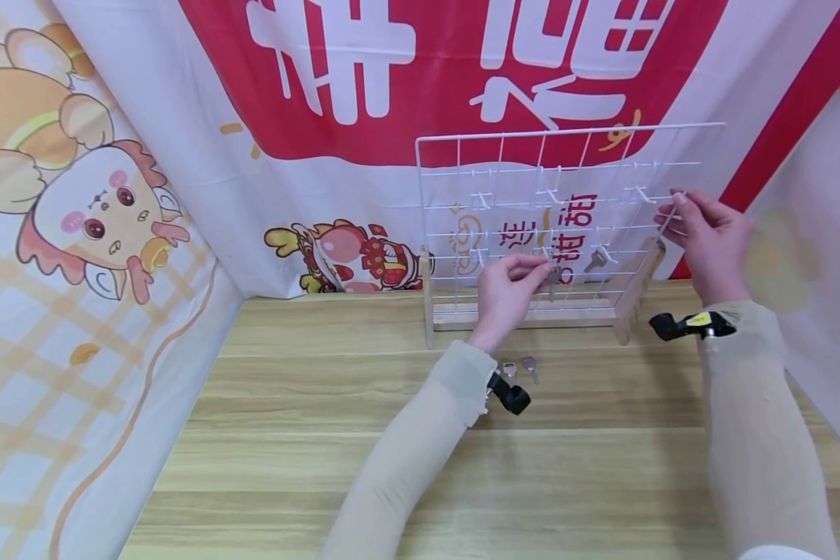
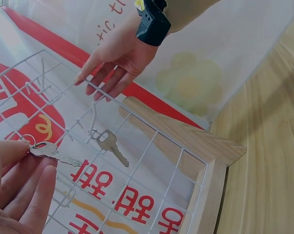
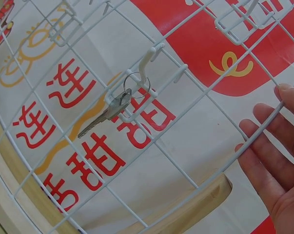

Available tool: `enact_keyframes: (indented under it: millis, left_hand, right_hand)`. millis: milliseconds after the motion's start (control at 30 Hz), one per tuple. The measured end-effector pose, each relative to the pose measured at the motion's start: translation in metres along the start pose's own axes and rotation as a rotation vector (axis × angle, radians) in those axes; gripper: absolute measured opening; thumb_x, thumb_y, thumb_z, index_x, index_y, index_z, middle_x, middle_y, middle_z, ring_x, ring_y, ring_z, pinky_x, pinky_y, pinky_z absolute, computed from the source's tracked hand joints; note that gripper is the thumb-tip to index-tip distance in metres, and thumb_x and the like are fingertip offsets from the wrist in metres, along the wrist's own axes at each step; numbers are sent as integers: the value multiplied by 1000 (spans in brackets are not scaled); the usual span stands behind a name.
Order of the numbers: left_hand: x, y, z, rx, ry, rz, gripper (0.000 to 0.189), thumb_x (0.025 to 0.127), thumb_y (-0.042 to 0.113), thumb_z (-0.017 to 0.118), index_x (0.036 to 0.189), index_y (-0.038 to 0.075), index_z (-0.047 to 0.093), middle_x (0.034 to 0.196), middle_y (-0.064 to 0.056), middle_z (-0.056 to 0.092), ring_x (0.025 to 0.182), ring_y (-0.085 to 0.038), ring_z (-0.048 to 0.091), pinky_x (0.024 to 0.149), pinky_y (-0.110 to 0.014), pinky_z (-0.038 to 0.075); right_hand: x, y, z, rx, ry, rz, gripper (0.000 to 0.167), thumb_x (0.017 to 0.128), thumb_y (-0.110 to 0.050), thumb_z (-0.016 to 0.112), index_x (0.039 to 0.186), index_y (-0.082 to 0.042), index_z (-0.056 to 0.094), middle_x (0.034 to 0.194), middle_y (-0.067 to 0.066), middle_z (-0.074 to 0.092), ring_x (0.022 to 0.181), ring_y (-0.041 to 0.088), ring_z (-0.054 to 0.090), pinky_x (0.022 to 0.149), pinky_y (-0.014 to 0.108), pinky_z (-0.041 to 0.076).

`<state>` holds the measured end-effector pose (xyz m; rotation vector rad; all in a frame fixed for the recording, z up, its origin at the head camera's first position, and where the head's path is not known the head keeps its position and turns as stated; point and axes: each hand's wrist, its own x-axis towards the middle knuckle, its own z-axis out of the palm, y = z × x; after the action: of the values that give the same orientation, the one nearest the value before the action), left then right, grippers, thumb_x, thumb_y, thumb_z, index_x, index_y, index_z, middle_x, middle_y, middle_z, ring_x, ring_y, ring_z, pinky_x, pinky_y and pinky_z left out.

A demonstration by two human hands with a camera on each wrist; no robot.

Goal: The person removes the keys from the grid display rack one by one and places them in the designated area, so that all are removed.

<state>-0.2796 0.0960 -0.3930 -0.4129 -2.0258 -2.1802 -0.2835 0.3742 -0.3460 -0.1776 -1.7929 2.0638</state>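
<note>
My left hand (image 1: 509, 292) pinches a silver key (image 2: 45, 150) with a small ring, holding it in front of the white wire grid panel (image 1: 500, 138). At the panel's right edge my right hand (image 1: 715, 237) grips the border wire, thumb in front and fingertips (image 3: 244, 146) behind. A second key (image 3: 107, 113) hangs by its ring from a hook near that edge; the head view also has this hanging key (image 1: 600, 258) between the two hands.
Two loose keys (image 1: 530, 365) lie on the wooden table (image 1: 287, 420) near my left wrist. Several white hooks (image 1: 481, 201) stick out from the grid. Wooden feet (image 1: 624, 315) support the panel. Printed cloth (image 1: 329, 187) stands close behind and at the sides.
</note>
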Motion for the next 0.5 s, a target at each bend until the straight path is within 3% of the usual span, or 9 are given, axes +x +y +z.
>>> enact_keyframes:
  millis: [233, 500]
  left_hand:
    - [-10, 1, -10, -59, -28, -10, 11, 89, 4, 78, 99, 2, 76, 89, 0, 76, 73, -14, 73, 70, -29, 61]
    - [-22, -10, -27, -23, -26, 19, 9, 89, 4, 79, 97, 3, 77, 87, -3, 77, 71, -18, 72, 69, -31, 62]
  right_hand:
    - [-1, -2, 1, -4, -10, -2, 53, 85, -39, 78, 133, -18, 70, 129, 9, 67, 115, 20, 66, 99, 25, 46]
    - [0, 0, 0, -6, 2, -9, 53, 85, -39, 78, 132, -17, 70, 128, 8, 68, 114, 20, 66, 98, 25, 46]
